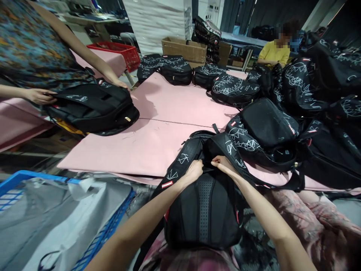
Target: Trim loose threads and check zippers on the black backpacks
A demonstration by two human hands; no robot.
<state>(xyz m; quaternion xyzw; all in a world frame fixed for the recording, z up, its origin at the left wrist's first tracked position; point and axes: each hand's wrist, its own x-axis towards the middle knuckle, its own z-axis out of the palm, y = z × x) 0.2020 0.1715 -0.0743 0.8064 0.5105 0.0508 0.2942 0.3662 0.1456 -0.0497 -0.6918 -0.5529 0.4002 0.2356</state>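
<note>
A black backpack with white scribbled marks on its shoulder straps leans over the table edge toward me, its padded back panel facing up. My left hand is closed at the upper back panel, beside the left strap; its fingertips press into black fabric. Just across from it, my right hand is closed too, thumb and fingers pinched near the base of the right strap. What exactly either hand pinches is hidden or too small to make out. The two hands are a short gap apart.
Pink-covered table ahead. Another person at the left holds a black backpack. More black backpacks are piled on the right and along the back. A blue crate with grey fabric stands at lower left. A person in yellow is farther off.
</note>
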